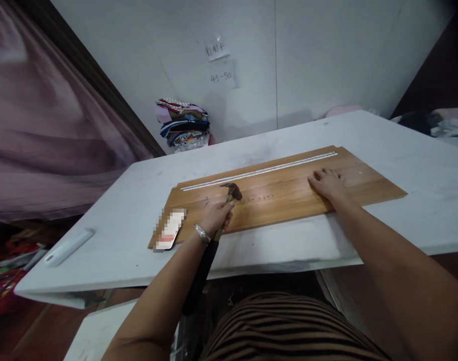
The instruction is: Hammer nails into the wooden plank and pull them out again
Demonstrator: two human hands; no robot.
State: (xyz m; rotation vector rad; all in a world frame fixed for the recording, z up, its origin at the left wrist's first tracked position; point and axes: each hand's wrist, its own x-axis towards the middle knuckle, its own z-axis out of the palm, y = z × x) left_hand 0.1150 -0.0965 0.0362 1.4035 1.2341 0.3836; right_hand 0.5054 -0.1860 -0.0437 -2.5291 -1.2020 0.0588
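Observation:
My left hand [217,216] is closed around the handle of a claw hammer [233,190], gripping it close to the head. The black grip hangs down past the table's front edge. The hammer head is over a brown wooden board [289,185], near a row of small dark marks or nail heads [264,197]; whether it touches cannot be made out. A few loose nails [205,201] lie left of the hammer. On the board's right part rests my right hand [327,183], fingers apart and slightly bent, holding nothing.
A white strip [259,171] runs along the board's far side. A phone [174,228], partly pixelated, lies at its left end. The white table [112,210] also carries a white long-shaped object [69,246]. Folded cloths [184,125] are stacked by the wall.

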